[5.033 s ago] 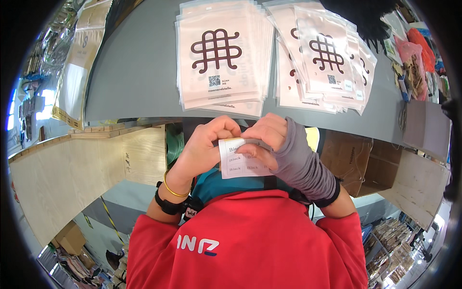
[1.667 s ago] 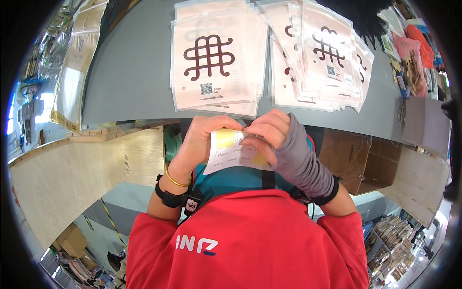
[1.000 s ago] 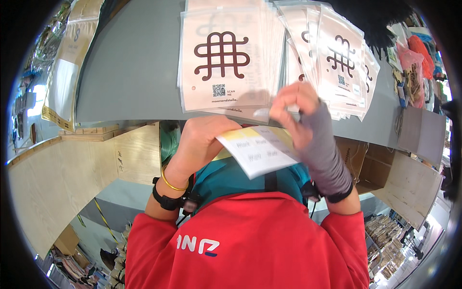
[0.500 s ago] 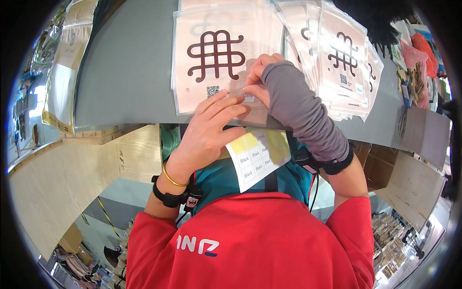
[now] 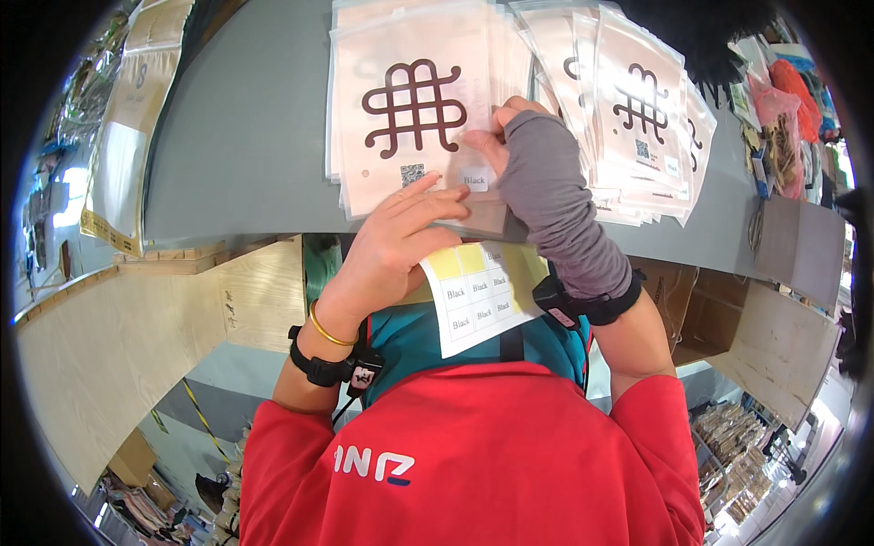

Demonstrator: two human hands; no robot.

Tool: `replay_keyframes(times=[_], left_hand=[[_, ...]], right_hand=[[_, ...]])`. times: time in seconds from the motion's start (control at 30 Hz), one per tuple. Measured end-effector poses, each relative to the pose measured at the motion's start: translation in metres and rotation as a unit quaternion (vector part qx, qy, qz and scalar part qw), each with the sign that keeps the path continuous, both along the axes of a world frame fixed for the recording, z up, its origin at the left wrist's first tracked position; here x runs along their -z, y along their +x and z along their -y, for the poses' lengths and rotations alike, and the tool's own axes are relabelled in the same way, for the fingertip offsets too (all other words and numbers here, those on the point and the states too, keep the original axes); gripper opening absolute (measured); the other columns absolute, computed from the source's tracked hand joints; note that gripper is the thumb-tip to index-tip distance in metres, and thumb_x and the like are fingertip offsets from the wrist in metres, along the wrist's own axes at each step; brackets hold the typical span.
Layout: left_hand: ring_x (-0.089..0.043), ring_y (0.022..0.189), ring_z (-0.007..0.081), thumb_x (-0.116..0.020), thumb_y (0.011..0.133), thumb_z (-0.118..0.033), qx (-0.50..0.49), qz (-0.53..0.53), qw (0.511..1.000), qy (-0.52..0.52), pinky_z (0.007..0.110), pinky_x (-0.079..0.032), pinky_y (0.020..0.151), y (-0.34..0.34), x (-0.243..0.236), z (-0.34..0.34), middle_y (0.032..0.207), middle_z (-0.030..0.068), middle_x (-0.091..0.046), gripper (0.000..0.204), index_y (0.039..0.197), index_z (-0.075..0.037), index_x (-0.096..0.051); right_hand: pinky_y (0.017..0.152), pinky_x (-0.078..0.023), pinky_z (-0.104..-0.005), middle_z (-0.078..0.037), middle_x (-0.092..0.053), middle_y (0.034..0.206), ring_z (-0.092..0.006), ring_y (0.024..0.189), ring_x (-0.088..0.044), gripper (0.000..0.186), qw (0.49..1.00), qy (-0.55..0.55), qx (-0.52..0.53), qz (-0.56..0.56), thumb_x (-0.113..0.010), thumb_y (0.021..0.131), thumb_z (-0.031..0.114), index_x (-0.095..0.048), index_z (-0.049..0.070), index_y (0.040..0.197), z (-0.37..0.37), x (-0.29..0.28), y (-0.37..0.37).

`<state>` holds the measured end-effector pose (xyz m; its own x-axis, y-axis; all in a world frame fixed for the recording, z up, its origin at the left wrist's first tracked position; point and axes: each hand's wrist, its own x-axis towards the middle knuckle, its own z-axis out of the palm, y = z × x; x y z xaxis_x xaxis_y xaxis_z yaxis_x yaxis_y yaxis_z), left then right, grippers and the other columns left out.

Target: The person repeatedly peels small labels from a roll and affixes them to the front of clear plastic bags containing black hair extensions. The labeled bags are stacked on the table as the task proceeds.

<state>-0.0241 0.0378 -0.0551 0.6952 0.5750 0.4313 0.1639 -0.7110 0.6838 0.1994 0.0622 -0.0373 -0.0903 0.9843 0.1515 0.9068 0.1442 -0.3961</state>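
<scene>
A translucent pinkish zip bag [image 5: 387, 177] with a dark looped lattice motif lies on top of a bag stack at the table's front edge. A small white label [image 5: 474, 179] sits on its lower right corner. My left hand [image 5: 401, 227] rests its outstretched fingers over the bag's lower edge. Under its thumb a white and yellow sheet of labels [image 5: 473, 314] hangs past the table edge, apparently held there. At the bag's right side is my right hand [image 5: 510, 132] in a grey sleeve, its thumb on the bag and fingers curled round the edge.
To the right, more similar bags [image 5: 637, 173] lie fanned out, the front one also bearing a label. Gold-toned packaging [image 5: 123, 155] hangs over the grey table [image 5: 246, 136] at left. A black fluffy thing [image 5: 728, 36] is at the far right.
My right thumb and fingers have come off the label and moved up to the bag's right edge. The top bag has shifted slightly right and toward me.
</scene>
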Motion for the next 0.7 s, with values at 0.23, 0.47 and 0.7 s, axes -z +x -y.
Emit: replay_keyframes(times=[0.23,0.47,0.7], left_hand=[[-0.065,0.083,0.0273,-0.084,0.069,-0.003,-0.031,0.062,0.996,-0.061,0.035,-0.053,0.072,-0.011,-0.009,0.017,0.094,0.0099,-0.067,0.028,0.094,-0.002,-0.071],[-0.058,0.076,0.0224,-0.083,0.066,0.001,-0.021,0.061,0.99,-0.127,0.029,-0.045,0.066,-0.016,-0.014,0.016,0.084,0.0082,-0.058,0.035,0.082,-0.006,-0.053],[-0.055,0.075,0.0309,-0.084,0.061,0.0,0.002,0.035,0.996,-0.087,0.036,-0.046,0.064,-0.009,-0.017,0.015,0.084,0.0098,-0.056,0.041,0.083,-0.005,-0.049]], right_hand=[[0.081,-0.056,-0.0484,-0.019,-0.072,0.091,-0.0379,0.087,-0.072,0.038,0.987,0.14,0.025,-0.069,-0.064,0.105,0.041,-0.074,0.005,0.103,0.004,0.006,0.062],[0.092,-0.054,-0.0428,-0.017,-0.074,0.113,-0.0335,0.104,-0.07,0.038,0.906,0.189,0.202,0.32,-0.075,0.097,0.032,-0.072,0.006,0.124,-0.015,-0.027,0.168],[0.1,-0.049,-0.044,-0.012,-0.073,0.109,-0.0343,0.107,-0.068,0.049,0.959,-0.057,-0.227,-0.162,-0.085,0.086,0.037,-0.07,0.006,0.121,0.094,-0.017,0.041]])
